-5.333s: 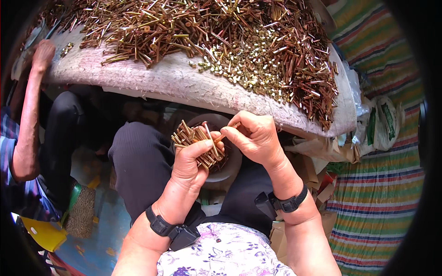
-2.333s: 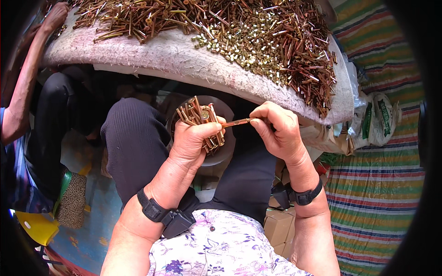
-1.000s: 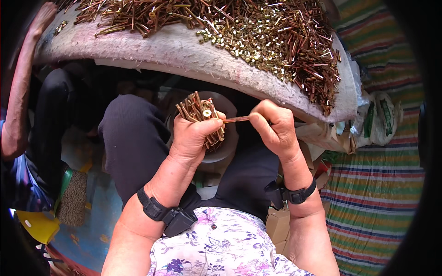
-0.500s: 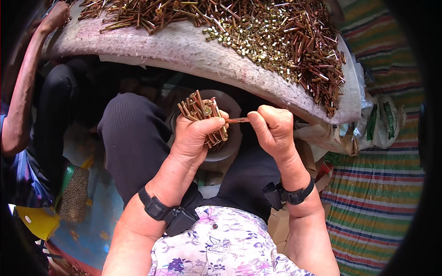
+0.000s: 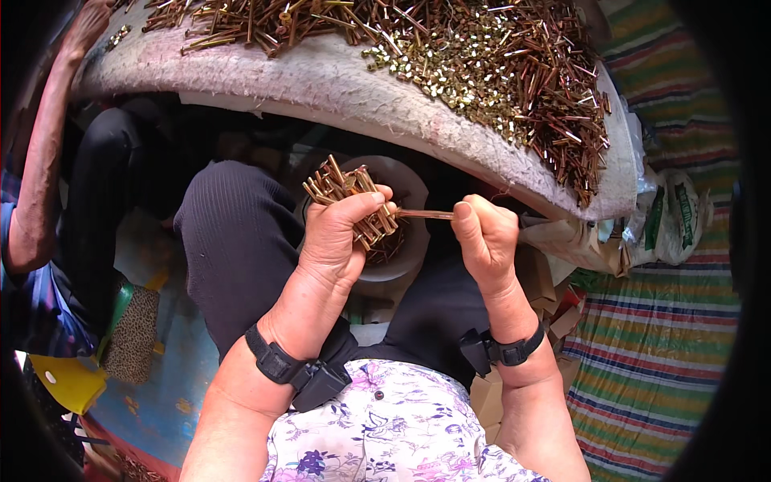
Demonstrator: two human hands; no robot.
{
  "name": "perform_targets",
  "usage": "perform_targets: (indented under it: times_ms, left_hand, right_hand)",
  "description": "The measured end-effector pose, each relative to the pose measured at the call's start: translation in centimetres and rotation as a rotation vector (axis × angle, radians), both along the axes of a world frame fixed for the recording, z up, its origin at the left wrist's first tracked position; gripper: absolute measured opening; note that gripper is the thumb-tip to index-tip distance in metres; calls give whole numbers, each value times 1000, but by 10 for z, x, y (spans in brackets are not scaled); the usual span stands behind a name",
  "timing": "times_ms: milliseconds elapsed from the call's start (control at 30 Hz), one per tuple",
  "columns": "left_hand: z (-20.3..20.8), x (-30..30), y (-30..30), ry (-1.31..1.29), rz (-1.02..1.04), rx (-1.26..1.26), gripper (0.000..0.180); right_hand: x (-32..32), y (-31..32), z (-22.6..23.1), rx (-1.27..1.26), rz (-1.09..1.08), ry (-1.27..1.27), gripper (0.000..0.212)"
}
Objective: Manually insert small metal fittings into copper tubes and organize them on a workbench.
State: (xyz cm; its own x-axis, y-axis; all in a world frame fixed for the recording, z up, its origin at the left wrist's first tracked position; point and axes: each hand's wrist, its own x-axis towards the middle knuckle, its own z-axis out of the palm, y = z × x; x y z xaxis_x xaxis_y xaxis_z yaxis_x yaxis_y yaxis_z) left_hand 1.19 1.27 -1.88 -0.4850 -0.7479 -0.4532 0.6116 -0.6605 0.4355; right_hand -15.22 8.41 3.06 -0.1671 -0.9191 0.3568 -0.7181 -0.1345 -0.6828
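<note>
My left hand [image 5: 333, 233] is closed around a thick bundle of long brass-coloured bolts [image 5: 341, 181], their ends sticking out above and below the thumb. From the bundle a thin reddish-brown rubber band [image 5: 426, 214] stretches across to my right hand [image 5: 488, 237], which pinches its far end between thumb and curled fingers. The two hands are apart, with the band taut between them. Beneath the bundle, a pale round bowl [image 5: 414, 189] stands between my knees, partly hidden by my left hand; some bolts show inside.
A cloth-covered table [image 5: 241, 84] curves across the front, heaped with loose bolts [image 5: 554, 104] and small shiny nuts [image 5: 450, 80]. A co-worker's arm [image 5: 40, 177] reaches over it at the left. Bags [image 5: 675, 213] lie by a striped mat [image 5: 650, 353]; cardboard boxes [image 5: 486, 394] are beside my right leg.
My right hand has moved to the right and slightly down, drawing the rubber band out longer. My left hand still grips the bundle, now tilted slightly. The co-worker's hand has shifted a little left.
</note>
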Motion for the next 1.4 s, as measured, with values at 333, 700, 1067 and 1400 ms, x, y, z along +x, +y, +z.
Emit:
perform_targets:
  times_ms: [333, 700, 1067, 1400]
  left_hand:
    - [3, -5, 6, -52, -51, -105, 11]
    - [8, -15, 15, -10, -239, -133, 30]
    - [7, -35, 25, -76, -344, -109, 23]
    - [-2, -41, 24, -36, -179, -10, 25]
  right_hand:
    - [26, -18, -14, -202, 346, 178, 34]
    - [-22, 2, 25, 77, 7, -280, 1]
    - [-33, 9, 11, 239, 57, -398, 3]
    - [-35, 3, 2, 114, 1, -398, 3]
